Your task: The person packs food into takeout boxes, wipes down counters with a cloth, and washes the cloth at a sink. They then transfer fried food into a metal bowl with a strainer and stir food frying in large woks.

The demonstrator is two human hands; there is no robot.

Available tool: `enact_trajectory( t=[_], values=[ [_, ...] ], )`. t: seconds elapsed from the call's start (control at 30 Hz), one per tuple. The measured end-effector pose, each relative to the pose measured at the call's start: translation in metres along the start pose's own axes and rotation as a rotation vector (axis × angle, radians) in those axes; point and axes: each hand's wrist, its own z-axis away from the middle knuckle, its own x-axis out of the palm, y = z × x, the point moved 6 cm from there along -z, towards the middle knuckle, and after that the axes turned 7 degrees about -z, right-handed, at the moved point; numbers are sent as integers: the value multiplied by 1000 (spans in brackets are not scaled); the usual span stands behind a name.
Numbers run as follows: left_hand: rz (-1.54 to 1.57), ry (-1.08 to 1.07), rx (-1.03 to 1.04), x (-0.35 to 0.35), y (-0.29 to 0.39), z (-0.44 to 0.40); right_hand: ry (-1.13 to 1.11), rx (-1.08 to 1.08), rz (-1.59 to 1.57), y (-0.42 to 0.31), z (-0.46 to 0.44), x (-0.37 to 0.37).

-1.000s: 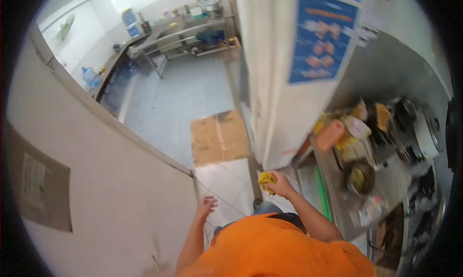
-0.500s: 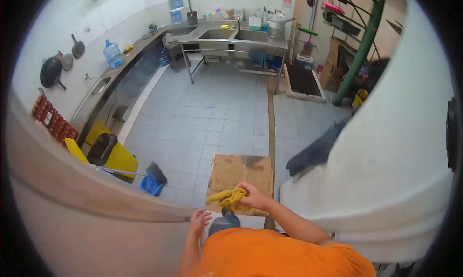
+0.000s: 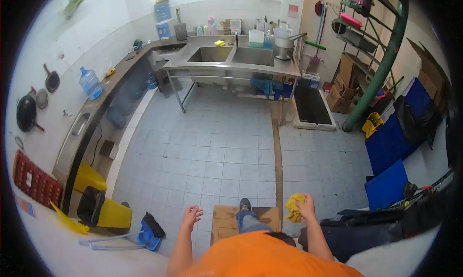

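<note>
A crumpled yellow cloth hangs from my right hand, whose fingers are closed around its edge. On the other side of my body, my left hand is raised with its fingers apart and nothing in it. Below and between the hands lies a flat brown cardboard sheet on the tiles, with one of my shoes at its far edge.
Ahead stands a steel double sink with a yellow sponge and a pot. To the left are a counter, a yellow bin and a blue dustpan. A green spiral staircase rises at the right.
I have moved forward through the doorway onto the cardboard, and the sink is nearer. My right hand with the yellow cloth has swung out to the right, and my hands are farther apart.
</note>
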Motion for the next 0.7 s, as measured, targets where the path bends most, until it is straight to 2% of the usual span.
enact_trajectory(
  t=[0.07,0.13,0.17,0.2,0.3,0.37,0.5,0.63,0.7],
  values=[
    [-64,51,-3,-5,-25,-80,-16,-1,20,-4,-92,25],
    [-446,-55,-167,-25,-76,-127,-73,27,84,-17,-177,64],
    [-646,-202,-269,-28,-96,-139,-102,40,114,-31,-218,88],
    [-683,-208,-341,-25,-96,-126,-142,-10,172,-53,-254,116],
    [-543,-96,-452,-1,-52,-137,-229,-226,327,-123,-369,207],
    [-484,-40,-471,14,-17,-168,-289,-217,270,-194,-429,271],
    [-464,6,-467,41,61,-263,-394,-302,226,-280,-557,375],
    [-567,44,-359,50,169,-396,-412,-235,69,-312,-678,440],
    [-720,114,-154,50,247,-485,-409,-228,74,-323,-738,456]
  ],
)
